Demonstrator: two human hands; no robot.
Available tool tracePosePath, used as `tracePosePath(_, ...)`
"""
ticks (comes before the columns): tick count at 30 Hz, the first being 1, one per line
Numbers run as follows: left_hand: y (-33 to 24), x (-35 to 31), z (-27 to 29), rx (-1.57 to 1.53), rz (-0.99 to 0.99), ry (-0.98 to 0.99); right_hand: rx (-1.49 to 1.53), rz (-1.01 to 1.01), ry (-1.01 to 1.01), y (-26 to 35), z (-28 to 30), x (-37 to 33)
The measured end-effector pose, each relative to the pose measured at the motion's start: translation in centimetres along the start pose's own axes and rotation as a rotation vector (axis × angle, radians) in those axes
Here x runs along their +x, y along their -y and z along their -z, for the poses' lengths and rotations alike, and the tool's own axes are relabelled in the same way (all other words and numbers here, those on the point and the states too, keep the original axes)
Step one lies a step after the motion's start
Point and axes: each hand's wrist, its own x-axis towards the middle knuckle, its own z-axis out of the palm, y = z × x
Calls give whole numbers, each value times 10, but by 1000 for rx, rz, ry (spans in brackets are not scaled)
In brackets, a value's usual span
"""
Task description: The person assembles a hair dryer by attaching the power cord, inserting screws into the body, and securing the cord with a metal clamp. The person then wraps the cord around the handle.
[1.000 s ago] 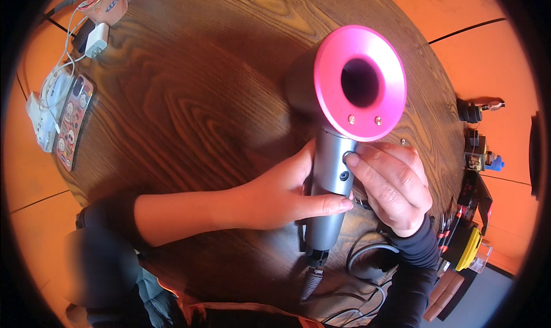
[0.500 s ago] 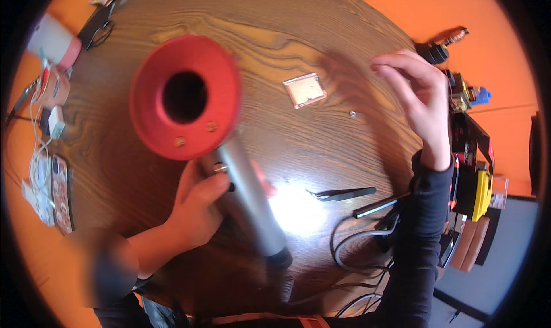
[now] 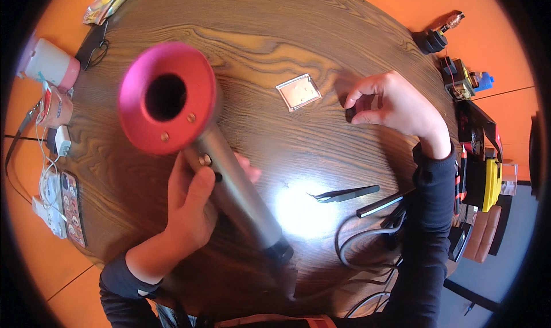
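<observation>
My left hand [image 3: 192,204] is wrapped round the grey handle of a hair dryer [image 3: 238,190], with the thumb beside the buttons. The dryer's round, pinkish-red head [image 3: 198,98] is tilted up toward me, and its dark centre hole shows. Over the table to the right, my right hand [image 3: 390,105] is bent down with curled fingers. Its thumb and index fingertips stand a little apart, a dark gap between them. No held thing shows there; the fingers hide the spot beneath. Just left of these fingertips lies a small flat rectangular piece with a pale frame [image 3: 298,92].
Black tweezers [image 3: 344,195] and a dark pen-like stick [image 3: 379,206] lie near a bright light patch. Grey cables [image 3: 359,236] loop by my right forearm. A patterned phone [image 3: 73,208], white cables and cups line the left edge; a yellow-and-black case [image 3: 491,184] stands at the right.
My right hand has come down and left to where a small metal piece lay; that piece is now out of sight. The hair dryer has shifted slightly left, still in my left hand.
</observation>
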Motion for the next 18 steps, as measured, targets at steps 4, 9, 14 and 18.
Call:
tracePosePath(4,-4,6,4,-24,-26,-73,-168,98,-104,4,-7,3)
tracePosePath(9,-5,7,3,12,-6,-31,-111,141,-232,15,-12,1)
tracePosePath(14,-6,7,2,30,0,64,178,84,-390,33,-44,11)
tracePosePath(18,-11,7,2,118,18,95,602,135,-324,45,-66,8)
